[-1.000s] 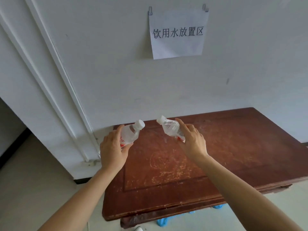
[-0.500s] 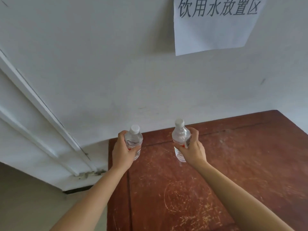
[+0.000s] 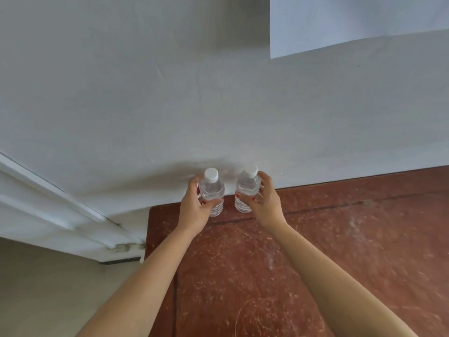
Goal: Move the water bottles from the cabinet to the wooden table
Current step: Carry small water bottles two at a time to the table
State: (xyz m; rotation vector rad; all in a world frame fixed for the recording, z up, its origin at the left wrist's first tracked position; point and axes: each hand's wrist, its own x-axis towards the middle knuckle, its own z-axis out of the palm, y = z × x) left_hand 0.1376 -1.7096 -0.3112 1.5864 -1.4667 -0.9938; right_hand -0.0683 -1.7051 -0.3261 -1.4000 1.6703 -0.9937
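Observation:
Two clear water bottles with white caps and red labels stand upright side by side at the back left corner of the wooden table point(image 3: 328, 251), close to the wall. My left hand point(image 3: 194, 207) grips the left bottle point(image 3: 211, 190) around its middle. My right hand point(image 3: 266, 203) holds the right bottle point(image 3: 246, 190) from its right side, fingers curled round it. The bases of both bottles are at the table's surface; contact with it is hard to tell. The cabinet is not in view.
A white wall point(image 3: 170, 105) rises straight behind the table, with a sheet of paper point(image 3: 352, 20) hung on it at upper right. White trim point(image 3: 60, 205) runs diagonally at left. Beige floor point(image 3: 48, 288) lies left of the scratched tabletop.
Both bottles went from tilted in the air to upright and moved back toward the wall, closer together, low at the table's back edge. The camera moved nearer the wall.

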